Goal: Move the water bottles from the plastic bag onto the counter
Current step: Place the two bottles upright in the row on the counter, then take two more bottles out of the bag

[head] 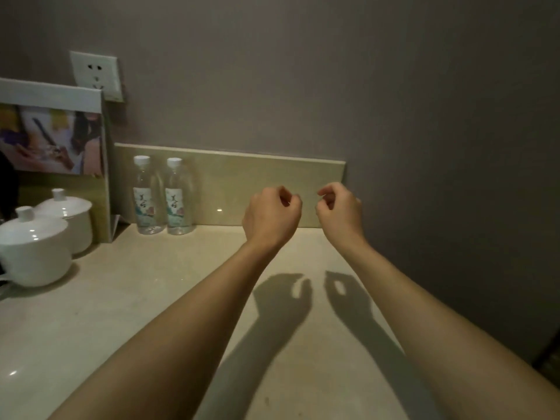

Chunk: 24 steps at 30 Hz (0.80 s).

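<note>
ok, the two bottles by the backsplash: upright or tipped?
Upright. Both water bottles stand on the counter, white caps on top.

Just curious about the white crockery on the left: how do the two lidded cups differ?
The near lidded cup sits closer to the camera and looks larger; the far lidded cup stands behind it, beside the standing card, and is partly hidden. Both are glossy white, upright, with knobbed lids on.
</note>
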### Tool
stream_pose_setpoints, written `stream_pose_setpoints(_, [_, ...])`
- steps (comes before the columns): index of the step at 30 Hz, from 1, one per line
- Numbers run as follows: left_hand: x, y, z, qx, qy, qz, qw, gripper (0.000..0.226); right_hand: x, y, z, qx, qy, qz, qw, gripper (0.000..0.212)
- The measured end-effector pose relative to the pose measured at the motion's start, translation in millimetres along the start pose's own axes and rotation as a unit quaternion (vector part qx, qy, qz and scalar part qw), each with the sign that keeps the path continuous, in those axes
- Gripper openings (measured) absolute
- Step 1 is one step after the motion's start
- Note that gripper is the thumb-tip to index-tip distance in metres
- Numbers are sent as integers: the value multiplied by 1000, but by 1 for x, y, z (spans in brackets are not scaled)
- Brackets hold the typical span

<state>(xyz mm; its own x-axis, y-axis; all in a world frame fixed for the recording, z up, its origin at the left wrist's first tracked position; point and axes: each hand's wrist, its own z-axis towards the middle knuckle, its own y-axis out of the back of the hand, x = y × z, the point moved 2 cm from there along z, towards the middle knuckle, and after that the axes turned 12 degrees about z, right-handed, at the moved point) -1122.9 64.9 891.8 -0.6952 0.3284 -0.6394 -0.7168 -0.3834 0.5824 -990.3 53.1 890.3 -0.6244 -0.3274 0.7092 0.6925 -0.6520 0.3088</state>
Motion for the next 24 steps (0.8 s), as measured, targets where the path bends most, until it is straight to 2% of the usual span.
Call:
stream_pose_setpoints(5, [-77, -35, -53, 5, -36, -19, 999, 26, -29, 104, -15, -39, 13, -10, 999, 20])
stream_pose_setpoints(10, [-142, -79, -103, 41, -57, -11, 997, 22, -67, 193, -38, -53, -12, -19, 998, 19])
stream_pose_setpoints(18, [-228, -164, -170, 137, -108, -15, 985, 20, -147, 304, -64, -116, -104, -28, 987, 19])
stream_pose_setpoints(24, [-271, -251, -202, 221, -122, -22, 967, 18, -229, 367, -89, -136, -186, -58, 971, 19])
